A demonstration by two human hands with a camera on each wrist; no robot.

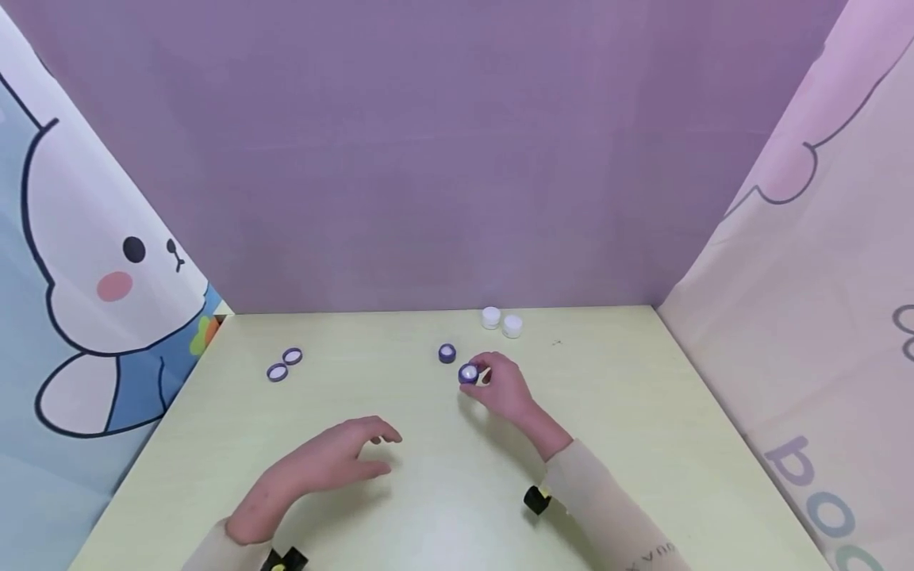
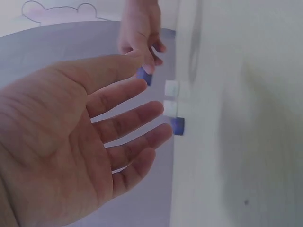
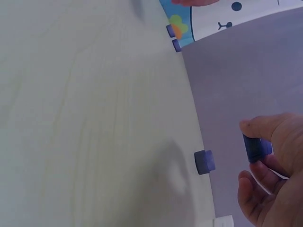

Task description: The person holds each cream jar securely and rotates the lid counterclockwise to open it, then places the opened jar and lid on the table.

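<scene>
At the left of the head view, two shallow purple rounds [image 1: 278, 372] with pale middles lie just beside each other on the pale table [image 1: 643, 412]; whether they touch, I cannot tell. Right of them, lower left of centre, the left hand [image 1: 336, 458] hovers over the table holding nothing, its fingers spread apart in the left wrist view, the thumb away from them. Just right of centre stands one small purple pot [image 1: 447, 354], upright, its pale round top facing up; what it contains cannot be made out. Immediately right of and below it in the frame, a second purple pot [image 1: 468, 373] is pinched between the thumb and fingers of the right hand [image 1: 505, 390], raised off the table. Its pale top faces up and its short axis runs roughly upright, the wider band beneath and the narrower part above. Farther right, near the table's back edge, two white pots [image 1: 512, 327] stand close together, white on top, contents hidden. That makes two rounds, two purple pots and two white pots.
</scene>
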